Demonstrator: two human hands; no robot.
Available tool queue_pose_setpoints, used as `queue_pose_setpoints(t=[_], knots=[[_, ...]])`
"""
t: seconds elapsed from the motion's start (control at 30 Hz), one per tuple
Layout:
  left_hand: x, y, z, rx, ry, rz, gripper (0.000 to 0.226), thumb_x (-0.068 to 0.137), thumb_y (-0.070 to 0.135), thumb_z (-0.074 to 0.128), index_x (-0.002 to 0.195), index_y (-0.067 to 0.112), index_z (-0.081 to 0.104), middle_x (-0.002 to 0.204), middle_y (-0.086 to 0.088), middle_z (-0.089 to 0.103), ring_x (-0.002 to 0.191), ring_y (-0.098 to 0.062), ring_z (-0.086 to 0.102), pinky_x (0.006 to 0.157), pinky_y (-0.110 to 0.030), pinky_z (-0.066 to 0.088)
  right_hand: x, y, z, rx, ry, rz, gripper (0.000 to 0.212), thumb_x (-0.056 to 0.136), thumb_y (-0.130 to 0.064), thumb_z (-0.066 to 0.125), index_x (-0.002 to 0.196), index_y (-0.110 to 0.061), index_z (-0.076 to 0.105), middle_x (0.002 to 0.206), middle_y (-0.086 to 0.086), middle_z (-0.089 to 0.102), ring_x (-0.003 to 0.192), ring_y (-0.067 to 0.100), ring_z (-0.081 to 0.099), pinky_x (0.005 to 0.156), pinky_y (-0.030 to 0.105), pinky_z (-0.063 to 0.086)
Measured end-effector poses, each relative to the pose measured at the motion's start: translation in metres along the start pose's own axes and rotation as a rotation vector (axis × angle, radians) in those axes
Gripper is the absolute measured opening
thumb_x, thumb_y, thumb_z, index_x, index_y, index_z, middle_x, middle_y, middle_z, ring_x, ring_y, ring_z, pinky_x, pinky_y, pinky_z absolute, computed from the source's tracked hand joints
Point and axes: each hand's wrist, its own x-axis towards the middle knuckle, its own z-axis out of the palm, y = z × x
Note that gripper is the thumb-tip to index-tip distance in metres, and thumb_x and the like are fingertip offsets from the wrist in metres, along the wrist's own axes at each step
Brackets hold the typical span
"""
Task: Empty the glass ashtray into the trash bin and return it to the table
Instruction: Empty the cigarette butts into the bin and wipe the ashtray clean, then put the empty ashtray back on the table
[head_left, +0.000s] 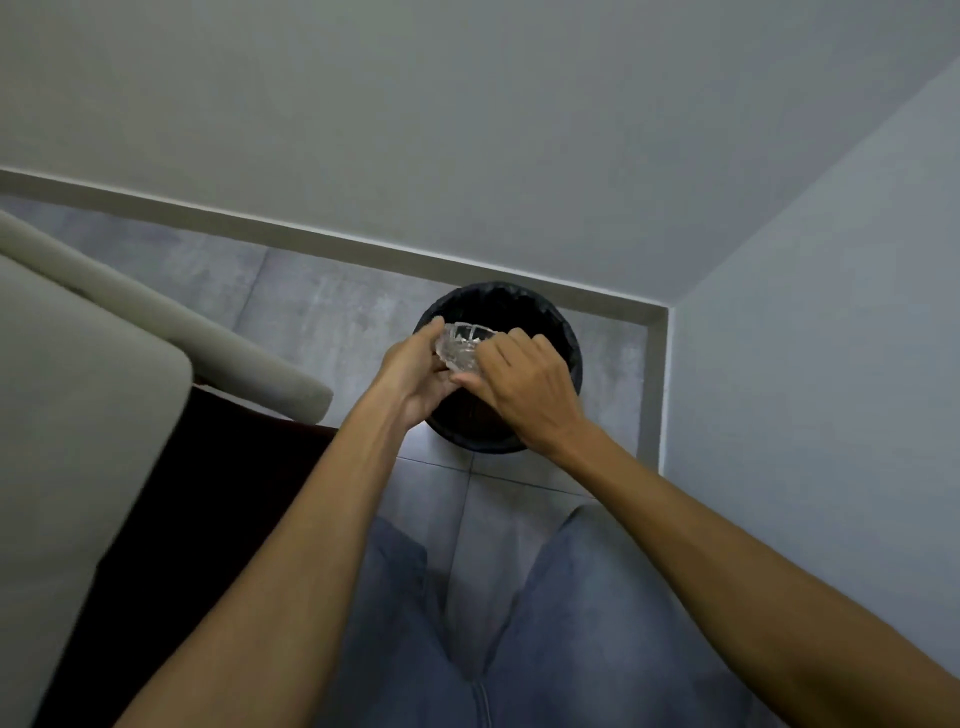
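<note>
Gripping the clear cut-glass ashtray from both sides, the left hand and right hand hold it tilted directly above the round black-lined trash bin, which stands on the grey tiled floor in the wall corner.

Looks like a home living rm, corner of it. I'm sitting w/ jeans on, facing plain painted walls that meet at a skirting board over grey floor tiles. Pale upholstered sofa arm at my left, small black-lined trash bin tucked in the corner.
</note>
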Motion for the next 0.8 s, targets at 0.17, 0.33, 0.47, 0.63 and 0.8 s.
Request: queue_pose_setpoints(t=[0.17,0.33,0.47,0.63,0.8], knots=[[-0.081,0.033,0.037,0.285,-0.014,0.114,0.02,0.092,-0.004,0.052,0.101,-0.011,0.068,0.092,-0.022,0.069,0.065,-0.022,0.07,0.059,-0.032,0.058,0.024,-0.006,-0.098,0.061,-0.08,-0.013,0.044,0.1,-0.047,0.049,0.084,-0.01,0.066,0.083,0.008,0.063,0.077,0.029,0.061,0.064,0.039,0.042],[-0.176,0.065,0.071,0.339,-0.037,0.187,0.02,0.09,-0.009,0.057,0.09,0.005,0.071,0.083,-0.013,0.076,0.068,-0.021,0.074,0.068,-0.034,0.06,0.058,-0.018,-0.213,0.189,-0.094,0.616,0.037,0.099,-0.049,0.049,0.085,-0.016,0.061,0.095,0.001,0.062,0.091,0.023,0.052,0.078,0.04,0.041],[-0.248,0.081,0.084,0.22,-0.031,0.214,0.016,0.09,-0.007,0.058,0.099,0.001,0.069,0.098,-0.022,0.073,0.077,-0.027,0.076,0.082,-0.041,0.06,0.09,-0.043,-0.285,0.529,-0.178,1.084,0.025,0.105,-0.026,0.038,0.107,-0.011,0.057,0.107,0.004,0.057,0.098,0.024,0.055,0.08,0.031,0.039],[-0.335,0.091,0.092,0.207,0.011,0.284,0.037,0.085,-0.008,0.067,0.121,-0.003,0.064,0.107,-0.02,0.073,0.085,-0.024,0.073,0.081,-0.038,0.06,0.115,-0.074,-0.342,0.691,-0.22,1.145,0.035,0.106,-0.019,0.034,0.125,-0.008,0.061,0.122,0.013,0.061,0.109,0.026,0.058,0.082,0.02,0.033],[-0.409,0.11,0.05,0.115,0.267,0.447,0.038,0.094,0.003,0.061,0.131,-0.002,0.06,0.116,-0.019,0.07,0.095,-0.026,0.069,0.084,-0.038,0.059,0.153,-0.129,-0.379,0.805,-0.301,0.938,0.033,0.105,-0.014,0.039,0.126,-0.008,0.064,0.112,0.01,0.059,0.094,0.013,0.05,0.077,0.012,0.027]])
